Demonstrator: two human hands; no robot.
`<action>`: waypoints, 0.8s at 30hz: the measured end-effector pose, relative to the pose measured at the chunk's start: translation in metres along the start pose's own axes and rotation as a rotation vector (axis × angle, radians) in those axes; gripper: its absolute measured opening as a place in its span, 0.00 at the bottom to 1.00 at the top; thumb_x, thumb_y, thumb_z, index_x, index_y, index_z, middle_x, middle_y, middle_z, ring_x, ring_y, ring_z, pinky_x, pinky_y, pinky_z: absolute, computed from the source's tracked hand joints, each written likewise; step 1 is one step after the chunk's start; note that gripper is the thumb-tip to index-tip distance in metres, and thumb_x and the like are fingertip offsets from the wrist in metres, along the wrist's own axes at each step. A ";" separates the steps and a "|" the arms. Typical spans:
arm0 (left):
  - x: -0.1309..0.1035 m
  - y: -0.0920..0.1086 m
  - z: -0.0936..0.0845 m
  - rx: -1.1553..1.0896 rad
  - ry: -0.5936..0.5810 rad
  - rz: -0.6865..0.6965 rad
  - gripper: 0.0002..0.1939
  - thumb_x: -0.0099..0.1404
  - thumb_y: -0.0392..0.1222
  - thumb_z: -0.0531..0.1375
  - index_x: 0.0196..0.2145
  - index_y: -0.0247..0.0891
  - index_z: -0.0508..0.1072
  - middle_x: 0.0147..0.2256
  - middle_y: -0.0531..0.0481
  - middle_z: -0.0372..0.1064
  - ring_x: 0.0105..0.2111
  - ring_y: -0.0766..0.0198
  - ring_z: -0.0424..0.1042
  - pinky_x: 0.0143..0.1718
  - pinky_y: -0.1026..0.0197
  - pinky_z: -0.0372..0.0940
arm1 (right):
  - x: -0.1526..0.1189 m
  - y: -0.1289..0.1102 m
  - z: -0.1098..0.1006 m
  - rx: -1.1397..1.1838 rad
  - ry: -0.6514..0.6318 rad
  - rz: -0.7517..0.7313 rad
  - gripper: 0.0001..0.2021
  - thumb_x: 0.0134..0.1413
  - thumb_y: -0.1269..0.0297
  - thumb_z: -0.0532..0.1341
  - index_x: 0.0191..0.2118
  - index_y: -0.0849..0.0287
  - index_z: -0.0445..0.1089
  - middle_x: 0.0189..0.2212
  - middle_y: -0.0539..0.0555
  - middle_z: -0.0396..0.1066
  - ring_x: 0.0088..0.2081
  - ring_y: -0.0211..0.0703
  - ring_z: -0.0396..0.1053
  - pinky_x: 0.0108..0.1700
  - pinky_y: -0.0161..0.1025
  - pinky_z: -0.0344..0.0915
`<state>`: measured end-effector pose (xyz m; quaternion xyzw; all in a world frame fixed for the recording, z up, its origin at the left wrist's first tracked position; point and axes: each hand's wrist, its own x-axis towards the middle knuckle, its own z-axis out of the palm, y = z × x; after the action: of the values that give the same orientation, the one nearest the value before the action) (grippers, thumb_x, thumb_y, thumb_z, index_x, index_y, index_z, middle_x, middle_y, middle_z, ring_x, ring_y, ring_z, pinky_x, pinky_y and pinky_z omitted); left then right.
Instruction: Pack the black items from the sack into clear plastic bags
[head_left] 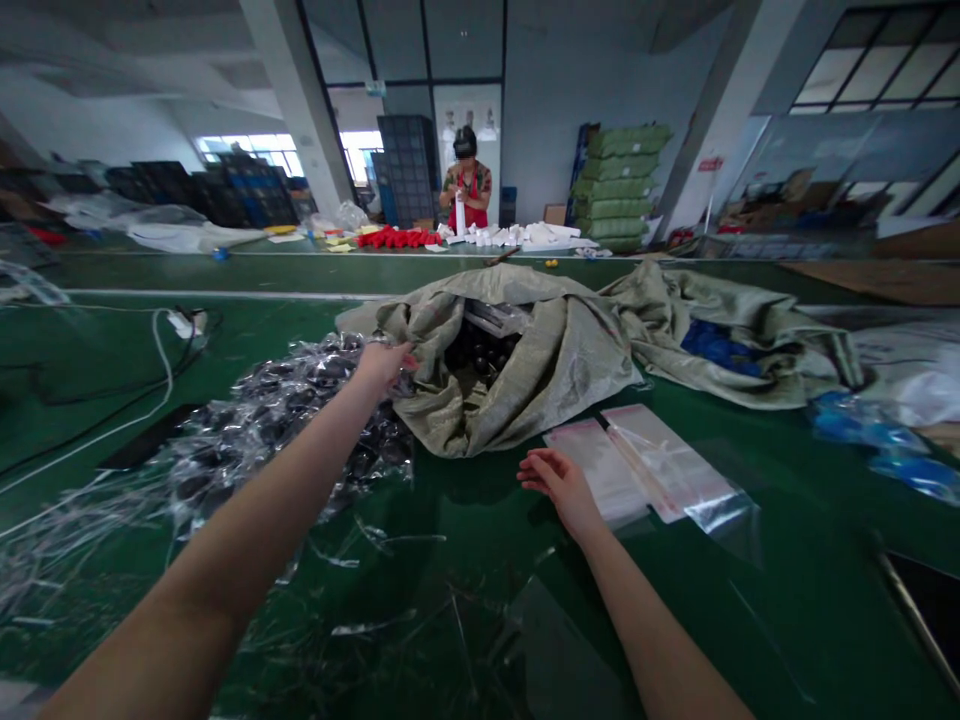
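bagged pile [274,405] spread at left; left hand [384,363] held beside the sack [562,365], its grip cannot be told; black pieces [484,357] seen inside, sack best held wide; right hand [561,483] held loosely uncurled by clear bags [652,455].

"First lot?"
"One olive-grey woven sack [559,370], slumped, mouth open, black rounded pieces [484,358] inside."
"Beside it?"
"Wrapped black pieces [285,390], clear film, heaped at my left; clear flat bags [656,455], overlapping, at my right."
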<state>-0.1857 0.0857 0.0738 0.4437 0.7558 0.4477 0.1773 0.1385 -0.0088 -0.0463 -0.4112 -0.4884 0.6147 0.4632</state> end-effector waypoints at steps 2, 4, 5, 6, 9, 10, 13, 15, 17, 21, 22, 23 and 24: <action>-0.001 0.007 0.026 0.155 -0.134 0.136 0.16 0.58 0.50 0.58 0.29 0.34 0.79 0.21 0.48 0.72 0.18 0.65 0.63 0.20 0.63 0.56 | -0.001 -0.003 0.000 -0.225 0.041 -0.105 0.15 0.52 0.51 0.61 0.38 0.59 0.68 0.31 0.54 0.73 0.32 0.44 0.74 0.34 0.41 0.71; 0.004 0.015 0.059 0.369 -0.250 0.321 0.16 0.60 0.49 0.57 0.34 0.36 0.80 0.26 0.49 0.75 0.24 0.63 0.70 0.26 0.64 0.61 | -0.002 -0.006 -0.002 -0.535 0.114 -0.272 0.11 0.57 0.56 0.58 0.37 0.59 0.69 0.32 0.55 0.72 0.33 0.44 0.72 0.36 0.42 0.69; 0.009 0.018 0.077 0.432 -0.281 0.364 0.14 0.59 0.47 0.58 0.35 0.37 0.80 0.30 0.49 0.76 0.29 0.62 0.72 0.30 0.64 0.63 | -0.003 -0.008 -0.004 -0.703 0.161 -0.354 0.10 0.58 0.59 0.56 0.38 0.60 0.69 0.32 0.57 0.72 0.35 0.45 0.71 0.39 0.43 0.69; 0.015 0.020 0.094 0.468 -0.298 0.378 0.13 0.59 0.46 0.59 0.36 0.38 0.79 0.33 0.48 0.77 0.33 0.61 0.73 0.33 0.64 0.63 | -0.004 -0.010 -0.008 -0.870 0.217 -0.415 0.09 0.59 0.63 0.55 0.38 0.60 0.69 0.34 0.58 0.71 0.38 0.47 0.70 0.42 0.44 0.67; 0.040 0.020 0.140 0.542 -0.334 0.337 0.16 0.57 0.48 0.62 0.38 0.34 0.78 0.40 0.40 0.76 0.39 0.55 0.74 0.38 0.62 0.64 | -0.008 -0.017 -0.021 -1.290 0.388 -0.390 0.09 0.57 0.65 0.57 0.41 0.63 0.69 0.39 0.63 0.69 0.44 0.53 0.65 0.47 0.49 0.64; 0.047 0.018 0.153 0.569 -0.343 0.311 0.19 0.57 0.50 0.63 0.38 0.32 0.78 0.40 0.36 0.76 0.40 0.52 0.74 0.38 0.61 0.65 | -0.009 -0.019 -0.026 -1.386 0.425 -0.326 0.10 0.56 0.64 0.59 0.41 0.64 0.70 0.41 0.65 0.68 0.44 0.55 0.65 0.47 0.49 0.64; 0.062 0.006 0.179 0.629 -0.368 0.252 0.25 0.56 0.56 0.63 0.38 0.27 0.77 0.40 0.28 0.75 0.39 0.47 0.74 0.35 0.58 0.65 | -0.012 -0.024 -0.037 -1.529 0.421 -0.135 0.13 0.53 0.60 0.63 0.39 0.65 0.70 0.41 0.66 0.68 0.44 0.56 0.64 0.44 0.48 0.63; 0.063 -0.003 0.187 0.646 -0.379 0.258 0.26 0.56 0.57 0.62 0.38 0.28 0.77 0.41 0.29 0.75 0.41 0.47 0.74 0.36 0.59 0.65 | -0.012 -0.026 -0.040 -1.548 0.393 -0.074 0.12 0.53 0.59 0.63 0.38 0.64 0.71 0.41 0.65 0.68 0.44 0.55 0.63 0.44 0.46 0.63; 0.059 -0.013 0.188 0.648 -0.376 0.285 0.25 0.57 0.57 0.61 0.40 0.30 0.76 0.43 0.31 0.74 0.43 0.49 0.73 0.38 0.60 0.64 | -0.012 -0.026 -0.039 -1.545 0.380 -0.055 0.12 0.54 0.60 0.62 0.39 0.64 0.72 0.41 0.65 0.68 0.45 0.55 0.63 0.44 0.46 0.62; 0.048 -0.026 0.176 0.623 -0.377 0.321 0.27 0.57 0.58 0.60 0.42 0.30 0.75 0.42 0.33 0.74 0.41 0.52 0.73 0.35 0.62 0.63 | -0.011 -0.025 -0.036 -1.520 0.371 -0.048 0.12 0.57 0.60 0.60 0.40 0.65 0.72 0.41 0.66 0.68 0.45 0.55 0.63 0.44 0.47 0.61; 0.048 -0.028 0.172 0.612 -0.387 0.321 0.26 0.56 0.58 0.60 0.40 0.30 0.75 0.40 0.35 0.75 0.38 0.53 0.73 0.33 0.63 0.62 | -0.010 -0.024 -0.035 -1.517 0.362 -0.053 0.12 0.57 0.61 0.60 0.40 0.65 0.72 0.42 0.65 0.68 0.45 0.55 0.63 0.44 0.46 0.61; 0.048 -0.029 0.168 0.599 -0.402 0.319 0.25 0.56 0.58 0.60 0.37 0.30 0.76 0.37 0.37 0.75 0.36 0.55 0.73 0.31 0.64 0.62 | -0.010 -0.023 -0.035 -1.518 0.350 -0.060 0.11 0.57 0.62 0.60 0.41 0.64 0.72 0.43 0.65 0.68 0.45 0.54 0.63 0.44 0.46 0.61; 0.049 -0.029 0.165 0.585 -0.418 0.315 0.25 0.55 0.59 0.61 0.35 0.31 0.76 0.34 0.39 0.75 0.33 0.56 0.73 0.29 0.64 0.61 | -0.010 -0.022 -0.034 -1.520 0.336 -0.070 0.10 0.57 0.63 0.60 0.41 0.64 0.72 0.44 0.64 0.68 0.46 0.54 0.63 0.44 0.45 0.61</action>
<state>-0.1176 0.2065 -0.0321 0.6678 0.7216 0.1352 0.1228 0.1776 -0.0086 -0.0302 -0.6878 -0.7116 0.0259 0.1410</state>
